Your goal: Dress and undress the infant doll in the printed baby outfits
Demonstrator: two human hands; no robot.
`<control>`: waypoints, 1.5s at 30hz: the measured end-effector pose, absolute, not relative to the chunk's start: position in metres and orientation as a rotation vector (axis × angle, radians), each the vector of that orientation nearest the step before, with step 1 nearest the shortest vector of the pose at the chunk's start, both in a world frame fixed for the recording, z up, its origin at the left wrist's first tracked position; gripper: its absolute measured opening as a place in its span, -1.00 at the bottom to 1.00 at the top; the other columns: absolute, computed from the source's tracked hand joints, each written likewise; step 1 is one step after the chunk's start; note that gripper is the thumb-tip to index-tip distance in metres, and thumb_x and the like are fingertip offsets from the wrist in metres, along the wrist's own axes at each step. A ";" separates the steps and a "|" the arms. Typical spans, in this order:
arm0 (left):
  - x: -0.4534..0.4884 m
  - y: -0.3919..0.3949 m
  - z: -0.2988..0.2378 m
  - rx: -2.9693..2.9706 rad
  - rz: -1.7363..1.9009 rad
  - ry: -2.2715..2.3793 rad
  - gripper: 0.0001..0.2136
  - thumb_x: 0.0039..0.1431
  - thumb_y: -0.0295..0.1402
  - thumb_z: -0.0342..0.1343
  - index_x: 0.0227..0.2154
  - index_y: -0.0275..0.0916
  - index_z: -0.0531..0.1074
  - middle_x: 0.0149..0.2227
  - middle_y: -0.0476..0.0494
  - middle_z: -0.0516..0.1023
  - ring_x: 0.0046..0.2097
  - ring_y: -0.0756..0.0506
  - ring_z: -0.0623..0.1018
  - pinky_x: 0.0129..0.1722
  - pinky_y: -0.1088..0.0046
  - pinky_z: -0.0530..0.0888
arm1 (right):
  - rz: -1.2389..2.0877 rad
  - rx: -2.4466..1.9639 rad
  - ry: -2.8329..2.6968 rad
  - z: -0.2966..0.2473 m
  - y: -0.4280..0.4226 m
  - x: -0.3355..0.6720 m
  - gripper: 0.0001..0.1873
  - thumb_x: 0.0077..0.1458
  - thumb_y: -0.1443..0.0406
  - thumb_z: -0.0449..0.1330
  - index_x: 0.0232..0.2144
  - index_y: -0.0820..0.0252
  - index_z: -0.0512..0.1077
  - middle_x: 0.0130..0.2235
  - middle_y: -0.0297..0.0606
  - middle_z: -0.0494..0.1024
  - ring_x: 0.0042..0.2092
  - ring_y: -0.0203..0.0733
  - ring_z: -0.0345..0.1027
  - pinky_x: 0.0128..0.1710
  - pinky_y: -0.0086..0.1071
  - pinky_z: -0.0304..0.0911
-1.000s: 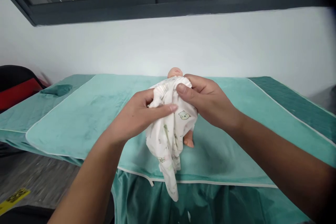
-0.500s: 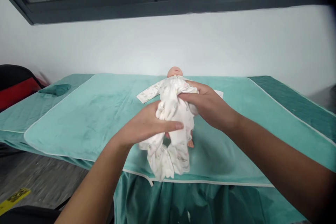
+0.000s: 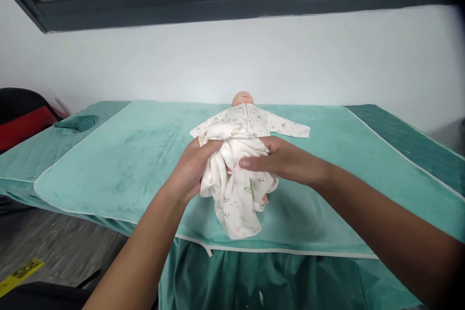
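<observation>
On my feed, white printed garment [image 3: 238,210] hung bunched before lower body of doll [image 3: 242,98]. I had left hand [image 3: 192,169] grasping garment's left side, right hand [image 3: 285,159] grasping its right, thumb across front. Doll, wearing white patterned top [image 3: 256,118], lay on pale teal mat [image 3: 119,164]. Behind: white wall [image 3: 254,58], dark window frame [image 3: 145,10] above.

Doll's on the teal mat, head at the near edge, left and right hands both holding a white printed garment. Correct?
Wrong end: the head view shows the doll's head at the far edge of the teal mat, by the wall. The left hand and right hand do hold the white printed garment.
</observation>
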State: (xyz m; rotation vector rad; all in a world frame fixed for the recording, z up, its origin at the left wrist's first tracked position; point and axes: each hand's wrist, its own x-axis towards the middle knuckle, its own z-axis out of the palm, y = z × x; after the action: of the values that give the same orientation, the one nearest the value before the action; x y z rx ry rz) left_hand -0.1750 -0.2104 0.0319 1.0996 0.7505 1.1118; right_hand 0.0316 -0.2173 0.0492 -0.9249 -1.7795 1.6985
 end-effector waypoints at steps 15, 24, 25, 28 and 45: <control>-0.181 -0.219 0.012 1.116 0.925 0.692 -0.56 0.07 -0.34 0.31 0.05 -0.29 0.49 -0.12 -0.29 0.65 -0.15 -0.26 0.64 -0.20 0.31 0.56 | 1.634 -0.814 -1.289 0.032 -0.216 0.026 -0.72 0.10 0.21 0.27 -0.11 0.14 0.52 -0.22 -0.24 0.61 -0.23 -0.15 0.46 -0.23 -0.31 0.34; -0.170 -0.222 -0.002 0.916 1.054 0.667 -0.60 0.11 -0.30 0.29 0.01 -0.29 0.51 -0.17 -0.28 0.66 -0.14 -0.27 0.65 -0.14 0.24 0.56 | 1.839 -0.859 -1.562 0.021 -0.223 0.023 -0.62 -0.01 0.07 0.38 -0.20 0.17 0.55 -0.41 -0.31 0.57 -0.31 -0.13 0.48 -0.28 -0.27 0.38; -0.170 -0.223 -0.003 0.909 1.050 0.666 -0.62 0.11 -0.30 0.29 0.00 -0.29 0.52 -0.17 -0.28 0.66 -0.14 -0.27 0.65 -0.15 0.25 0.56 | 1.853 -0.859 -1.614 0.021 -0.223 0.023 -0.62 -0.04 0.08 0.40 -0.22 0.17 0.55 -0.42 -0.32 0.56 -0.30 -0.12 0.48 -0.29 -0.26 0.39; -0.168 -0.225 -0.007 0.905 1.046 0.666 -0.63 0.11 -0.30 0.29 -0.02 -0.28 0.53 -0.17 -0.27 0.66 -0.16 -0.27 0.65 -0.19 0.26 0.56 | 1.851 -0.863 -1.670 0.019 -0.225 0.023 -0.66 -0.05 0.09 0.40 -0.28 0.18 0.55 -0.45 -0.33 0.55 -0.29 -0.11 0.48 -0.30 -0.27 0.39; -0.170 -0.228 -0.020 0.972 0.837 0.690 -0.51 0.02 -0.27 0.37 0.04 -0.29 0.50 -0.13 -0.30 0.66 -0.06 -0.30 0.62 -0.09 0.24 0.52 | 1.750 -0.816 -1.194 -0.008 -0.224 0.026 -0.66 0.08 0.09 0.33 -0.15 0.14 0.53 -0.30 -0.25 0.60 -0.29 -0.13 0.48 -0.28 -0.30 0.36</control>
State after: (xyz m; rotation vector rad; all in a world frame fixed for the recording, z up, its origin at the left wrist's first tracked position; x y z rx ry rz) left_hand -0.1703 -0.2282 -0.0200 0.9721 0.6897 0.8368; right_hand 0.0259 -0.2238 -0.0076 -0.8157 -1.1936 1.7500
